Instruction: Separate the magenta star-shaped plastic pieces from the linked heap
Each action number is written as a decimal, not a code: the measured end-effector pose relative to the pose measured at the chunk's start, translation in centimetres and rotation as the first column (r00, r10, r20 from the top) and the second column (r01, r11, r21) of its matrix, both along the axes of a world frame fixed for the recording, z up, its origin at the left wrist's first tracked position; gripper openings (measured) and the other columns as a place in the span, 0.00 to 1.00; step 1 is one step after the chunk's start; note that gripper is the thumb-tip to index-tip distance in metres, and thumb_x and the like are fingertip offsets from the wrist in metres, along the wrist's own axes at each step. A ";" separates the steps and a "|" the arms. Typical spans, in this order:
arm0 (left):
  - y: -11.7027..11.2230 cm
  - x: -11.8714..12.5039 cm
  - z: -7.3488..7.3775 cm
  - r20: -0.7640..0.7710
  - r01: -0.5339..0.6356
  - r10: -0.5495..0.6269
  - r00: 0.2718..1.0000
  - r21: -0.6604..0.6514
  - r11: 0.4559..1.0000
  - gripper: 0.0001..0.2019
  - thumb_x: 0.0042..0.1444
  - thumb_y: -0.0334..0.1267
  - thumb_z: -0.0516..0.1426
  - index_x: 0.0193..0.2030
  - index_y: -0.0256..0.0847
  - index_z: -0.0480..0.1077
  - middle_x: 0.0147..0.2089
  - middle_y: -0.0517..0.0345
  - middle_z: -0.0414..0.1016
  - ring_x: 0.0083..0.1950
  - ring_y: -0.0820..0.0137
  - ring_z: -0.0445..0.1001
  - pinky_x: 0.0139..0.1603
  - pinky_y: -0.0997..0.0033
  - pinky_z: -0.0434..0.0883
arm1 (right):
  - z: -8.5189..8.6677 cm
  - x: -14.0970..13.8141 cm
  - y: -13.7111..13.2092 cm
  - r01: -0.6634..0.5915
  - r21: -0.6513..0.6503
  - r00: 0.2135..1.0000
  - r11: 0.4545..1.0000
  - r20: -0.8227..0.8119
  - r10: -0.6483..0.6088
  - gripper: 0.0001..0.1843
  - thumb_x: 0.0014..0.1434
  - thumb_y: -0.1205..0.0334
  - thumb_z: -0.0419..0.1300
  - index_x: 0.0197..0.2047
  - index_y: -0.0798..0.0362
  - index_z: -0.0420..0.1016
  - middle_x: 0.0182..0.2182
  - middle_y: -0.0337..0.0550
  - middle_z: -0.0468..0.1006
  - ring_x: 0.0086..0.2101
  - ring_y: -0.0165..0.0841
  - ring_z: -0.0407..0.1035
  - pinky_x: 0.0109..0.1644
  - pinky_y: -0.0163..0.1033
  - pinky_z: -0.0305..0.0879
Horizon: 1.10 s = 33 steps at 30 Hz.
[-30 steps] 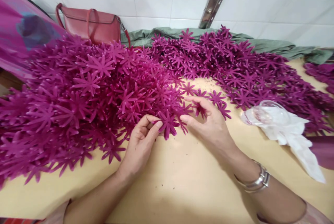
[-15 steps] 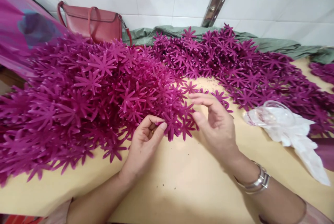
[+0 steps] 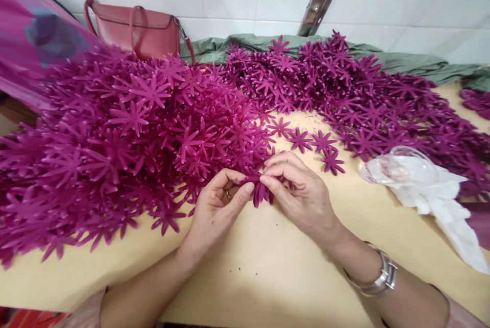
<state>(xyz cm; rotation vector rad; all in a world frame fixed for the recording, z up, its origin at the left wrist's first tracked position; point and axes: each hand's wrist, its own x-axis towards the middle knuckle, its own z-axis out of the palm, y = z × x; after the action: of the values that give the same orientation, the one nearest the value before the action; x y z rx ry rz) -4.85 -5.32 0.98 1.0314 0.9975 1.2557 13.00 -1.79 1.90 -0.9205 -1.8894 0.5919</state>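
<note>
Between my two hands is a magenta artificial flower point(image 3: 261, 196) with narrow petals, its centre partly covered by my fingers. My left hand point(image 3: 221, 208) pinches its left side between thumb and forefinger. On the other side, my right hand point(image 3: 300, 190) grips it with thumb and fingertips. Just behind my hands spreads a large heap of the same magenta flowers point(image 3: 149, 129). A few loose flowers point(image 3: 300, 139) lie flat on the table past my right fingers.
A second, darker flower pile point(image 3: 367, 103) stretches along the back right. A crumpled white plastic bag point(image 3: 421, 180) lies right of my right hand. Behind stand a red handbag point(image 3: 133, 29) and green cloth point(image 3: 406, 65) by the tiled wall. The tabletop point(image 3: 245, 287) carries small dark specks.
My right hand has moved left and closed on the flower my left hand pinches. That flower has tilted, showing its petals more edge-on. The loose flowers behind are more visible.
</note>
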 end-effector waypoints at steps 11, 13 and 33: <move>0.1 0.1 -0.2 -0.006 -0.014 0.014 1.000 0.014 1.000 0.06 0.62 0.38 0.65 0.40 0.41 0.74 0.37 0.59 0.74 0.39 0.72 0.72 0.41 0.74 0.73 | 0.0 -0.1 0.0 -0.063 -0.014 0.998 0.998 -0.013 0.063 0.08 0.67 0.69 0.62 0.35 0.51 0.77 0.34 0.42 0.76 0.37 0.33 0.73 0.41 0.40 0.70; 0.1 0.1 -0.3 0.000 -0.008 0.008 1.000 0.022 1.000 0.05 0.63 0.38 0.65 0.41 0.41 0.74 0.37 0.59 0.75 0.39 0.73 0.72 0.41 0.74 0.73 | 0.0 -0.1 -0.1 -0.059 -0.093 0.998 0.994 -0.043 0.055 0.09 0.68 0.68 0.62 0.34 0.51 0.77 0.34 0.42 0.76 0.36 0.33 0.72 0.41 0.39 0.69; 0.1 0.2 -0.2 -0.057 -0.042 0.045 0.997 0.061 0.997 0.04 0.62 0.36 0.64 0.40 0.41 0.74 0.37 0.60 0.73 0.37 0.73 0.72 0.40 0.73 0.71 | -0.5 -0.5 -0.5 -0.095 -0.547 0.975 0.832 -0.221 -0.034 0.09 0.67 0.54 0.63 0.37 0.50 0.76 0.30 0.37 0.75 0.30 0.30 0.68 0.34 0.37 0.66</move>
<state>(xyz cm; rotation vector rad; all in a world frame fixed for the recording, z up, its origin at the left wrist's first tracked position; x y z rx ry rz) -4.62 -5.25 0.75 1.1033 1.0372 1.3046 12.52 -2.26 1.40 -1.1322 -1.5477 1.2581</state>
